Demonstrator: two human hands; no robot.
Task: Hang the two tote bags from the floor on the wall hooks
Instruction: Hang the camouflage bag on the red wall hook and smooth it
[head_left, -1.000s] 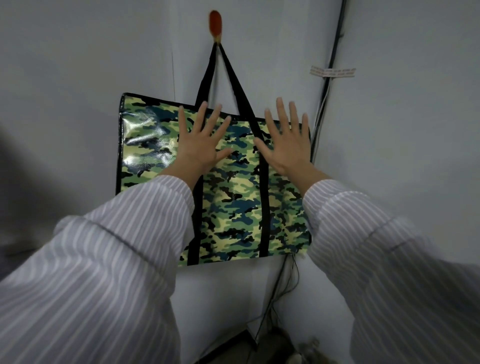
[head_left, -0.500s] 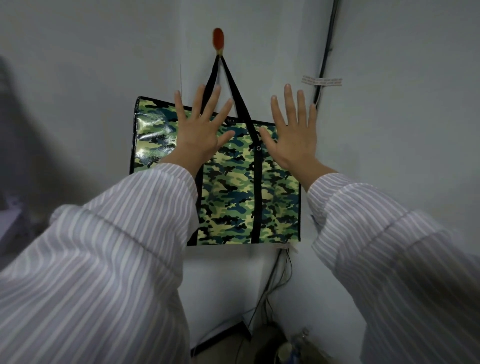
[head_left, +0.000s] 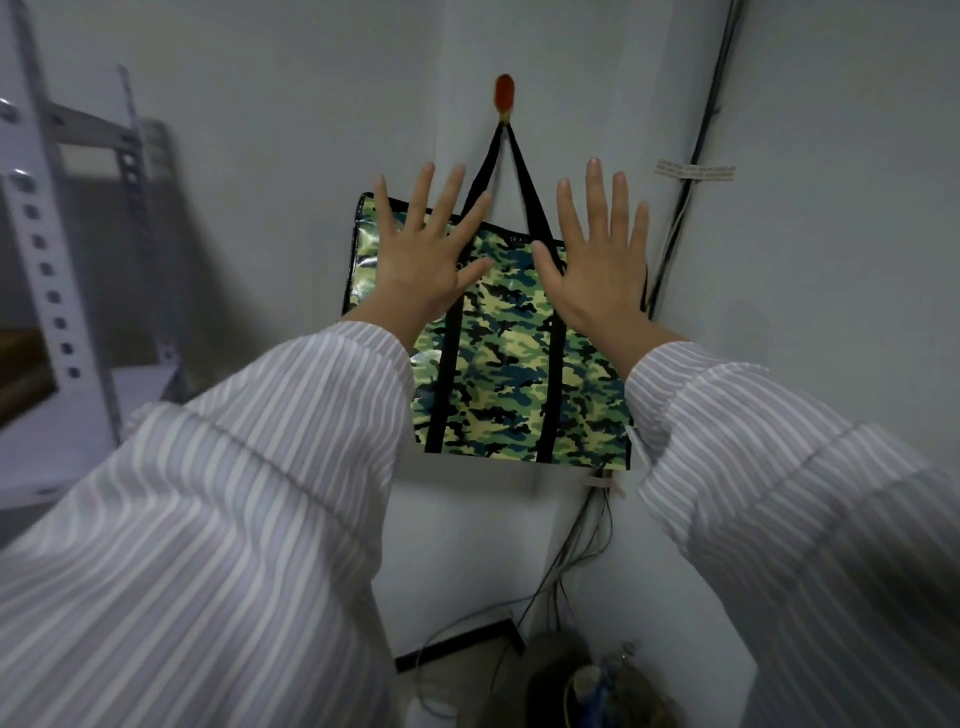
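The camouflage tote bag (head_left: 511, 358) hangs flat against the wall, its black handles (head_left: 511, 166) looped over the orange hook (head_left: 504, 97) directly above it. In front of the bag's upper part, the left hand (head_left: 428, 254) and right hand (head_left: 597, 260) are spread wide, gripping nothing; contact cannot be told. They seem to be steadying it.

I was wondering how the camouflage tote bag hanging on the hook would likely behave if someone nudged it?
The camouflage tote bag hangs flat with straight edges, so it is probably light and empty. Suspended from a single orange hook by thin black straps, it would likely swing. Its glossy surface may feel slippery.
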